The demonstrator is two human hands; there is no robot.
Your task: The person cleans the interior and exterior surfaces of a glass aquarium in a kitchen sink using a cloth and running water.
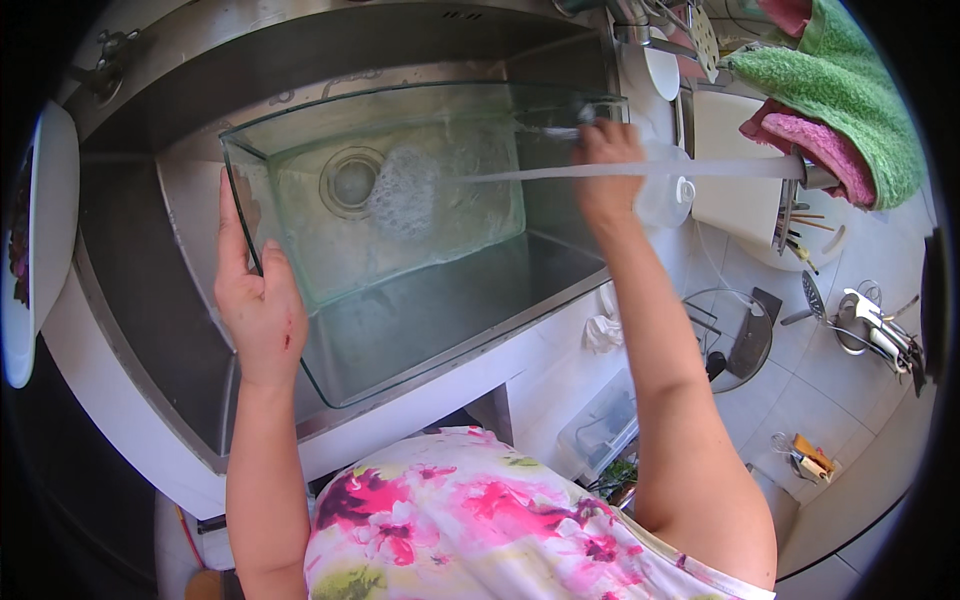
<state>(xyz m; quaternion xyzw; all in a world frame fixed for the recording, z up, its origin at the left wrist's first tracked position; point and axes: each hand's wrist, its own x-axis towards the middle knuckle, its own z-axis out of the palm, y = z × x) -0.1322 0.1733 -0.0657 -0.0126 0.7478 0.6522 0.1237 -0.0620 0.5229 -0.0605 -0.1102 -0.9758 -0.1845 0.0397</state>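
A rectangular glass tank (420, 300) sits tilted in a stainless steel sink (120, 247). My left hand (262, 300) grips its left wall, with the thumb on one side of the glass and the fingers on the other. At the tank's right end is my right hand (611, 169), blurred, with something pale and shiny by its fingertips that I cannot make out. A stream of water (697, 169) runs from a metal faucet (817, 172) past that hand into the tank. White foam (405, 191) lies beside the round drain (352, 180), seen through the glass.
A white bowl (56, 225) with dark contents stands at the far left. Green and pink towels (832, 97) hang over the faucet at right. Beyond my right hand are a translucent plastic container (664, 210), crumpled tissue (602, 334) and a glass lid (739, 352). A clear bin (600, 427) stands below.
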